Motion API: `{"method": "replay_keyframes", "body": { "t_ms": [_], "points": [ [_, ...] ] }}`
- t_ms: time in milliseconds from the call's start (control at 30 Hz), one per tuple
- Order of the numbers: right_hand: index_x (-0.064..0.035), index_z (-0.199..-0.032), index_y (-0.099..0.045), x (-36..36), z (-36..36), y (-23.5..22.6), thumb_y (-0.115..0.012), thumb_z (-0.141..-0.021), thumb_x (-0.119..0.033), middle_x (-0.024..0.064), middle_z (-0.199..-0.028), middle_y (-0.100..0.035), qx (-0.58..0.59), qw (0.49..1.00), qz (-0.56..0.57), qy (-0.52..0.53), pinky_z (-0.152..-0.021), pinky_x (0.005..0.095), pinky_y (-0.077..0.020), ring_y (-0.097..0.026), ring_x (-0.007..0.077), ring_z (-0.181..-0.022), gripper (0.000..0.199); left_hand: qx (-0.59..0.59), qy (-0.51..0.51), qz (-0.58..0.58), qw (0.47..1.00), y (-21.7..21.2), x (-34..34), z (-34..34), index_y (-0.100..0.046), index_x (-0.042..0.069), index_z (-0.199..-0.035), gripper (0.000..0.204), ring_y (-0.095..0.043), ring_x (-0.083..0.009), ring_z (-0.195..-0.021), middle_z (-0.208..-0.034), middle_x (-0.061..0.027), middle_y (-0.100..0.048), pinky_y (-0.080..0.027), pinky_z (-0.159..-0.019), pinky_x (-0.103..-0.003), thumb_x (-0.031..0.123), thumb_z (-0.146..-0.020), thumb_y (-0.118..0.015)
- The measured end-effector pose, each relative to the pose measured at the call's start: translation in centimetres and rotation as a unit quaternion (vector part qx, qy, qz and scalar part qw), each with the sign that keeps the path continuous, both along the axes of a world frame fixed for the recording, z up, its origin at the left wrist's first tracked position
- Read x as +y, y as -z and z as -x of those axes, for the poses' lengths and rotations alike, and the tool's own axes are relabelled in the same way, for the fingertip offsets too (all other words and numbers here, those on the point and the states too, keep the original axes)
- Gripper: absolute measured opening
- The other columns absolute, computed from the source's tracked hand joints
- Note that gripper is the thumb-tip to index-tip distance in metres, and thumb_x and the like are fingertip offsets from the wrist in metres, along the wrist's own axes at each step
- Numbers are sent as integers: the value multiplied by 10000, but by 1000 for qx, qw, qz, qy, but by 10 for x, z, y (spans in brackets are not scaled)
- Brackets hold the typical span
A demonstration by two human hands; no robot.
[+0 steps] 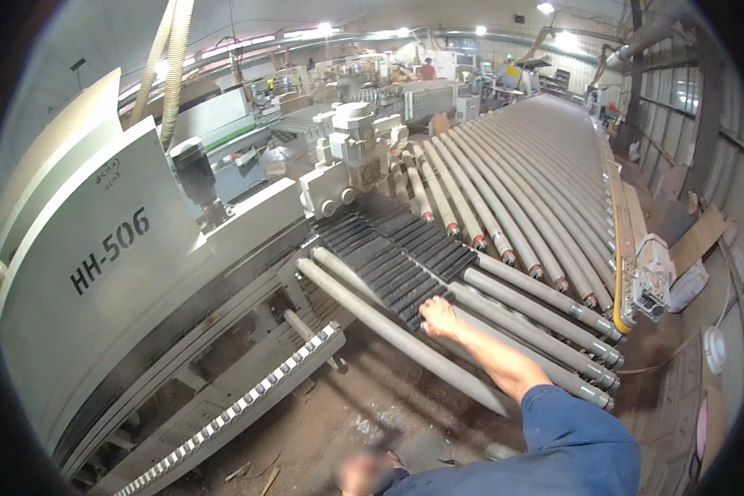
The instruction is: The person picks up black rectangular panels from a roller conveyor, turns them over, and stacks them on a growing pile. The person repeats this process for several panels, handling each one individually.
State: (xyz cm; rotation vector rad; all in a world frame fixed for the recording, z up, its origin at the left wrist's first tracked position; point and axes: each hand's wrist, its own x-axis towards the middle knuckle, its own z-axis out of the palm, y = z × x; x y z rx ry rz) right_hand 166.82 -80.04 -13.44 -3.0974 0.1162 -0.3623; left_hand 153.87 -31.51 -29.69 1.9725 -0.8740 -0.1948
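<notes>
My right hand (440,317), at the end of a blue sleeve, reaches forward to the near right corner of a black ribbed panel (388,260). Its fingers are bent and closed at that corner; the fingertips are partly hidden. Dark ribs run across the panel in rows, with a thin lighter seam between its sections. It lies over grey rollers (546,331) and reaches the side of a large pale machine (132,240). A smeared patch that looks like my left hand (364,473) shows low in the view, beside a blue sleeve; its fingers cannot be made out.
A long grey roller (397,331) sticks out toward me. Beyond the panel, a roller conveyor (521,182) stretches far back, with a yellow-edged rail (618,273) on its right. A toothed pale rail (248,401) runs at lower left. Wood scraps (270,479) lie on the dusty floor.
</notes>
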Motion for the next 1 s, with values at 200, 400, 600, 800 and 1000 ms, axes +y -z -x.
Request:
{"method": "replay_keyframes", "body": {
  "t_ms": [200, 400, 600, 800, 1000],
  "points": [
    [-38, -965, -580, 61, 74, -13, -750, -709, -258, 154, -1026, -546, 59, 995, -55, -55, -824, 467, -476, -532, 341, -995, 378, 488, -109, 210, 840, -91, -124, -127, -573, -47, -1155, 405, -652, -197, -878, -1040, -122, -656, -544, -756, -331, 275, -930, -670],
    [-92, -1068, -628, 114, 164, -13, -756, -736, -201, 92, -1004, -570, 24, 981, -143, -129, -808, 409, -489, -551, 301, -917, 372, 608, -56, 262, 747, -83, -201, -178, -573, -45, -1146, 417, -635, -219, -865, -1022, -121, -646, -523, -748, -357, 245, -888, -726],
    [-111, -1004, -643, 135, 182, -3, -738, -746, -168, 56, -949, -568, -5, 961, -227, -158, -774, 390, -482, -552, 271, -892, 281, 527, -172, 218, 803, -116, -239, -168, -637, -21, -1018, 280, -593, -151, -777, -892, -63, -659, -460, -688, -290, 116, -807, -759],
    [-117, -999, -637, 133, 192, -9, -747, -775, -207, 49, -926, -553, 13, 939, -272, -212, -747, 394, -482, -551, 262, -862, 265, 454, -166, 288, 827, -138, -227, -144, -595, -55, -1176, 335, -637, -254, -964, -1090, -135, -669, -497, -907, -408, 17, -855, -654],
    [-110, -987, -622, 135, 209, -16, -747, -764, -183, 51, -879, -545, -46, 933, -281, -219, -677, 373, -517, -576, 249, -799, 266, 353, -31, 249, 902, -188, -249, -123, -563, -41, -1210, 438, -605, -203, -1005, -1117, -109, -651, -470, -927, -334, 80, -824, -730]
  ]
}}
